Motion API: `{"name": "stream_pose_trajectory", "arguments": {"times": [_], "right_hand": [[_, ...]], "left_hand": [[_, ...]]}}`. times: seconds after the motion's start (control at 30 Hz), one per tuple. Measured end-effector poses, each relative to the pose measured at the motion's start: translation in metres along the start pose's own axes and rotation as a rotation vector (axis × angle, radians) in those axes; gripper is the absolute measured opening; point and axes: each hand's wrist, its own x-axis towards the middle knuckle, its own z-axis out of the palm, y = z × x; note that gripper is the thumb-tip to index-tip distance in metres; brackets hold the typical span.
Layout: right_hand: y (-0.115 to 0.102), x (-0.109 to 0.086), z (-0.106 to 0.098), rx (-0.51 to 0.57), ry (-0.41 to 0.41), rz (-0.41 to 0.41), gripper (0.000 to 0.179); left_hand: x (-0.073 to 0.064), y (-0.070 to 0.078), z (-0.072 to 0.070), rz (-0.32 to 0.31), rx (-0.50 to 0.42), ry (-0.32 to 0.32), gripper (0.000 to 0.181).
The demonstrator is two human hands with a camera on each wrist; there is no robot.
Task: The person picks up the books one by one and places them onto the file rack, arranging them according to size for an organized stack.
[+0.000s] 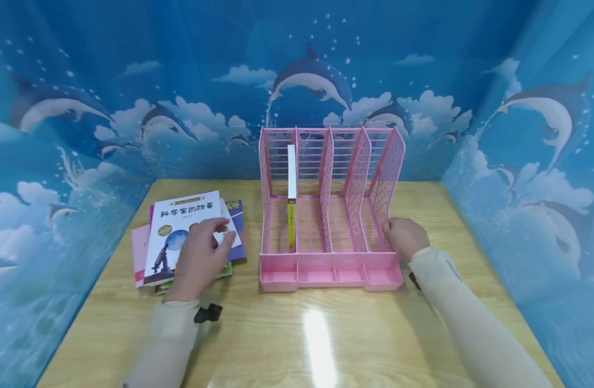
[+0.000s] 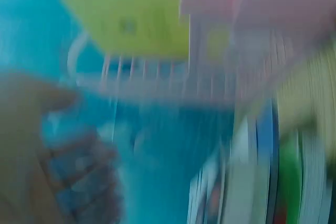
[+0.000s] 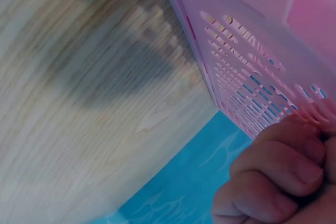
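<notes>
My left hand (image 1: 200, 261) is over a stack of books on the left of the table, thumb and fingers apart with nothing between them. The top book (image 1: 177, 218) has a white cover with a blue globe picture. In the left wrist view, the hand (image 2: 31, 140) is blurred. A pink desktop file rack (image 1: 316, 258) stands right of the stack. One yellow-and-white book (image 1: 291, 221) is upright in its leftmost compartment. My right hand (image 1: 407, 237) grips the rack's right side panel. Curled fingers (image 3: 275, 169) show against that slotted panel in the right wrist view.
Under the white book lie a pink book (image 1: 139, 250), a blue book (image 1: 237, 231) and others partly covered. Small trays (image 1: 316, 277) run along the rack's front. The wooden table (image 1: 258, 334) is walled by a blue dolphin-print curtain (image 1: 204, 64).
</notes>
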Motion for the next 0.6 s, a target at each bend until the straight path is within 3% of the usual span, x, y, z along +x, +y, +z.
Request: {"name": "stream_pose_trajectory", "arguments": {"times": [0.07,0.17,0.27,0.4,0.6], "right_hand": [[0.000,0.001,0.001,0.001,0.001,-0.005,0.047],[0.001,0.003,0.002,0.005,0.005,-0.003,0.048],[0.001,0.004,0.002,0.005,0.014,-0.007,0.047],[0.001,0.003,0.003,0.023,0.010,0.003,0.047],[0.003,0.003,0.005,0.037,-0.002,0.009,0.048]], "left_hand": [[-0.005,-0.025,-0.022,-0.193,0.099,0.008,0.052],[-0.011,-0.062,-0.052,-0.483,0.182,-0.071,0.079],[-0.013,-0.090,-0.070,-0.649,0.205,-0.174,0.106],[-0.012,-0.110,-0.075,-0.699,0.191,-0.243,0.125],[-0.013,-0.118,-0.066,-0.703,0.168,-0.294,0.136]]}}
